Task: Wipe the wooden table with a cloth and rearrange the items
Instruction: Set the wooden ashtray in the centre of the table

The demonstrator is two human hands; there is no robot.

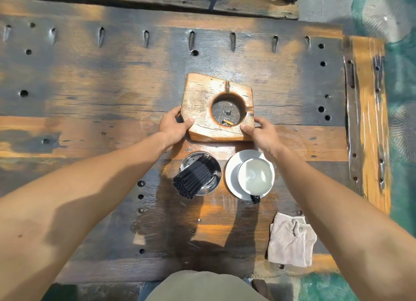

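Observation:
A thick wooden block ashtray (202, 98) with a round hollow holding a cigarette butt (227, 122) sits mid-table. My left hand (173, 127) grips its near left corner and my right hand (261, 132) grips its near right corner. A crumpled beige cloth (291, 240) lies near the table's front right edge, apart from both hands. The worn wooden table (90, 87) has many drilled holes.
Just in front of the ashtray stand a metal cup (211, 183) of black straws (193, 178) and a white cup (255, 177) on a white saucer (231, 179). The table's right edge (369, 120) borders green ground. A plank bench lies beyond the far edge.

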